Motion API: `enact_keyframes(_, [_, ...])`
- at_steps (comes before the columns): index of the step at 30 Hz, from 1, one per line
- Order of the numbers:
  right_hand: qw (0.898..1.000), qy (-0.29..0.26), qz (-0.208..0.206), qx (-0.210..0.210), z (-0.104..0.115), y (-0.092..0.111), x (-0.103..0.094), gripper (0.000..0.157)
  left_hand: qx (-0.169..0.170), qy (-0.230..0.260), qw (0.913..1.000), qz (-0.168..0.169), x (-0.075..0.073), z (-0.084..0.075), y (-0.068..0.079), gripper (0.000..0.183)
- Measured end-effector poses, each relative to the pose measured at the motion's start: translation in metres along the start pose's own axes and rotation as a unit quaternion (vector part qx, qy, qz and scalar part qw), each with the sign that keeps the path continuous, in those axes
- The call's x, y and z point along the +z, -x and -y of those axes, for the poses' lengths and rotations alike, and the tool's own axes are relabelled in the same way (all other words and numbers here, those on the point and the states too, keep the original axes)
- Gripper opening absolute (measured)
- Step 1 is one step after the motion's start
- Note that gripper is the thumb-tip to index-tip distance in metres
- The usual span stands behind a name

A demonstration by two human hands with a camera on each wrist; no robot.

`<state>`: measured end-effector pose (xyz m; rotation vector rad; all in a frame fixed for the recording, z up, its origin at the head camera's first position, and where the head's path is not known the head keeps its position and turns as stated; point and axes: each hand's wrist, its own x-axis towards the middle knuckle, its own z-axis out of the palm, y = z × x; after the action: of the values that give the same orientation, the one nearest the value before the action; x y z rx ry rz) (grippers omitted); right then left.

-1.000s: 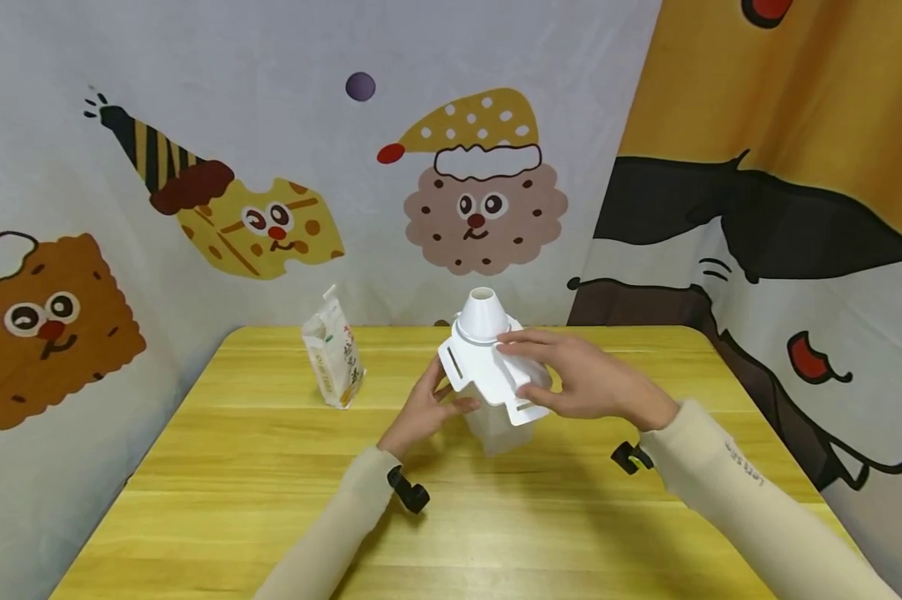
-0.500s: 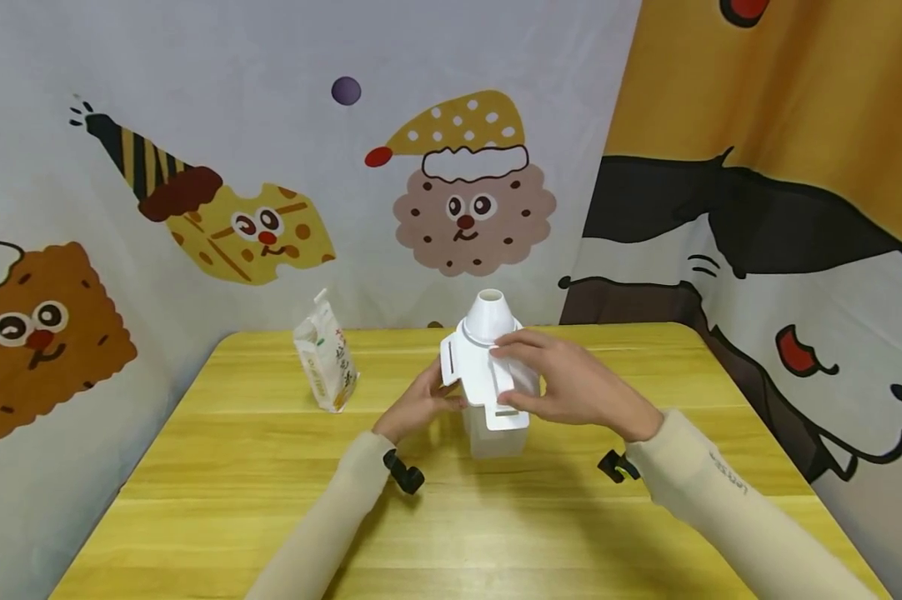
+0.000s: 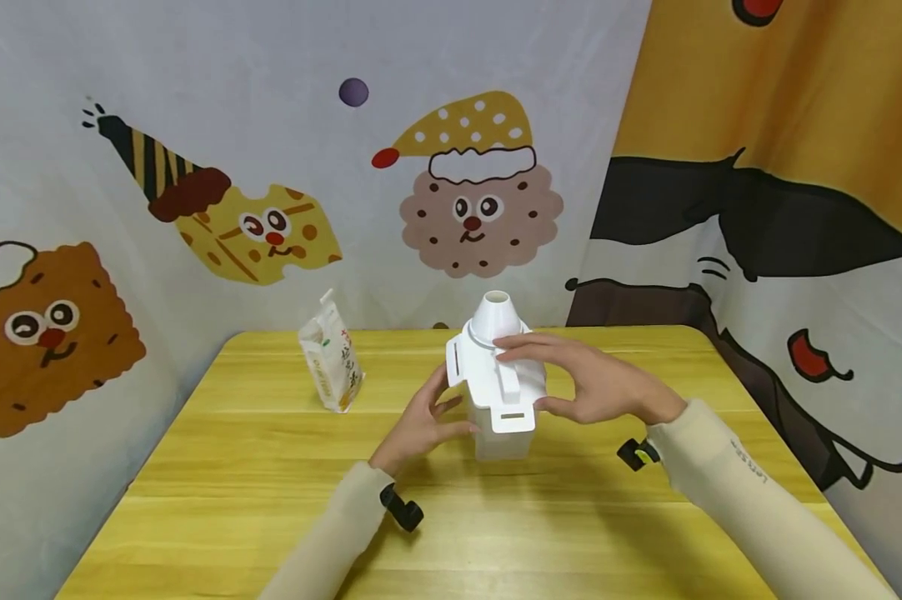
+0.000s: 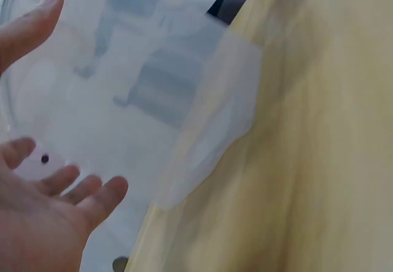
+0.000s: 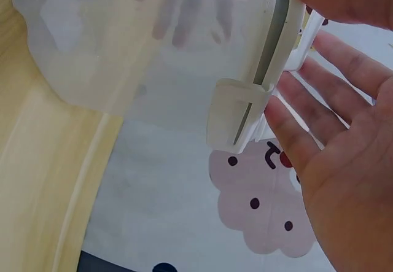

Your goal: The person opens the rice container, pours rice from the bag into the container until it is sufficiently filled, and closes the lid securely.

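A translucent plastic storage container stands on the table in the head view, capped by a white lid with a cone-shaped spout and a raised handle. Two slotted latch flaps, a front flap and a left flap, stick outward from the lid. My left hand is at the container's left side, fingers spread and loosely bent. My right hand has its fingers over the lid and its thumb near the lid's front right corner. In the right wrist view, left fingers show dimly through the wall.
A white printed bag stands on the wooden table, left of the container. Behind the table hangs a cartoon-printed cloth. A small black camera is strapped at each wrist.
The container has turned and straightened, its front flap now facing me. My right thumb has slid from beside the handle to the lid's right edge. The left hand has drawn back slightly.
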<state>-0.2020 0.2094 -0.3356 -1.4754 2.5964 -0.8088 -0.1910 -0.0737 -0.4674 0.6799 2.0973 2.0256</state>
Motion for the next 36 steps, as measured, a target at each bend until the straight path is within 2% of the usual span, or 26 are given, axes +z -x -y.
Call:
enact_keyframes(5, [1.000, -0.008, 0.006, 0.003, -0.001, 0.001, -0.001, 0.070, -0.019, -0.024, 0.9986, -0.043, 0.015, -0.002, 0.006, 0.103])
enact_keyframes(9, [1.000, -0.011, 0.007, 0.004, -0.002, 0.001, 0.001, 0.070, -0.022, -0.023, 0.9982, -0.051, 0.018, -0.002, 0.008, 0.098])
enact_keyframes(13, [1.000, -0.012, 0.001, 0.002, 0.000, 0.001, 0.003, 0.068, -0.020, -0.009, 0.9993, -0.030, 0.013, -0.002, 0.007, 0.096])
enact_keyframes(21, [1.000, 0.008, -0.025, 0.013, 0.010, -0.002, 0.012, 0.066, -0.014, 0.042, 0.9986, 0.030, -0.006, 0.004, 0.001, 0.094])
enact_keyframes(29, [0.996, 0.058, -0.071, 0.000, 0.020, -0.005, 0.024, 0.066, -0.034, 0.076, 0.9937, 0.075, -0.021, 0.006, -0.005, 0.097])
enact_keyframes(36, [0.989, 0.111, -0.090, 0.034, 0.033, -0.009, 0.030, 0.067, -0.036, 0.102, 0.9889, 0.102, -0.032, 0.014, -0.012, 0.094])
